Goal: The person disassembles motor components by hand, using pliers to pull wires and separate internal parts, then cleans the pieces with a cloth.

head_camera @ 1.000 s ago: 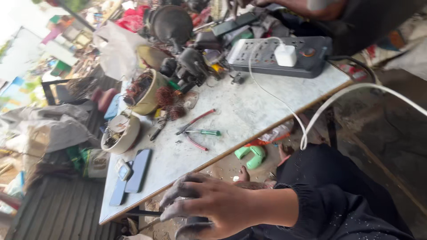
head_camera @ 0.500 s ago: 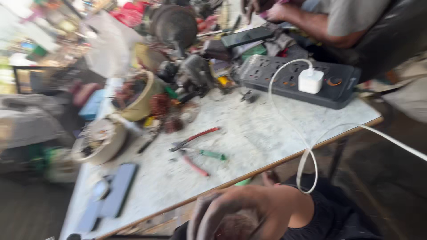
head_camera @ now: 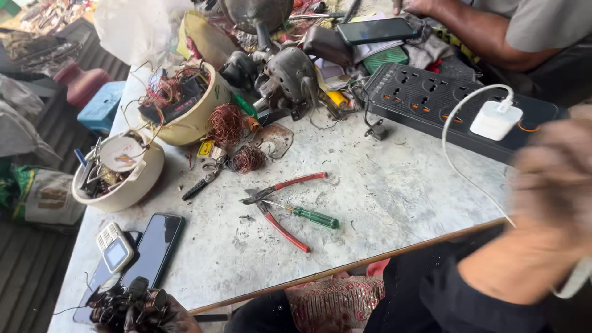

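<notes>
While gripping a grimy copper-wound coil (head_camera: 132, 305) at the table's (head_camera: 394, 185) edge, the left hand (head_camera: 166, 317) is curling closed; the right hand (head_camera: 549, 203) is blurring, grip unreadable.

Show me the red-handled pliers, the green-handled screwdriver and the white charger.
red-handled pliers (head_camera: 279, 209), head view, near the pivot.
green-handled screwdriver (head_camera: 316, 217), head view, on the handle.
white charger (head_camera: 495, 120), head view, on its body.
</notes>
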